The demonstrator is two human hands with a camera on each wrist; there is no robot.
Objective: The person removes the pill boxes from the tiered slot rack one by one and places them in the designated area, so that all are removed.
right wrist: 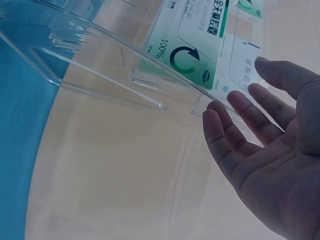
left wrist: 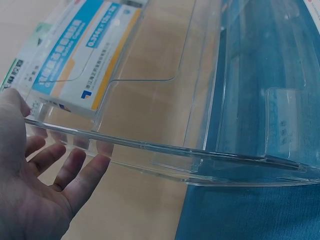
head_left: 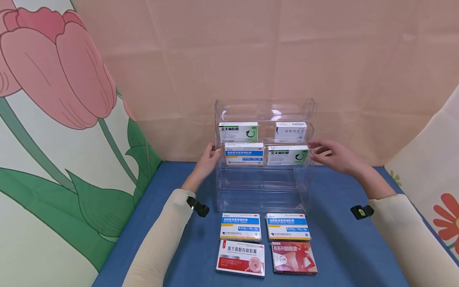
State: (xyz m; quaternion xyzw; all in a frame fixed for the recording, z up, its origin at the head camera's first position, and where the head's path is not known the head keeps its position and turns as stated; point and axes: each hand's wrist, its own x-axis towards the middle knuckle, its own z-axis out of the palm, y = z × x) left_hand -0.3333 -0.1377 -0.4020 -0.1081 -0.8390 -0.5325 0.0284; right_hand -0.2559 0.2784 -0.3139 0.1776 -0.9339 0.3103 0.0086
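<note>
A clear plastic tiered rack (head_left: 256, 184) stands upright on the blue table. My left hand (head_left: 206, 161) is at its left side; in the left wrist view the loosely bent fingers (left wrist: 82, 182) touch the side panel, the thumb near its front edge. My right hand (head_left: 337, 156) is by the right side, fingers relaxed and spread, fingertips at the panel's edge. On the upper tier sit a green-and-white medicine box (head_left: 238, 132) and a white medicine box (head_left: 291, 132). Below them are a blue-and-white medicine box (head_left: 244, 154) and another green-and-white medicine box (head_left: 288, 155).
In front of the rack lie two blue-and-white medicine boxes (head_left: 240, 227), a red-and-white medicine box (head_left: 240, 257) and a red medicine box (head_left: 294, 257). A peach cloth backdrop (head_left: 251, 52) hangs behind, and a tulip-print cloth (head_left: 53, 71) on the left.
</note>
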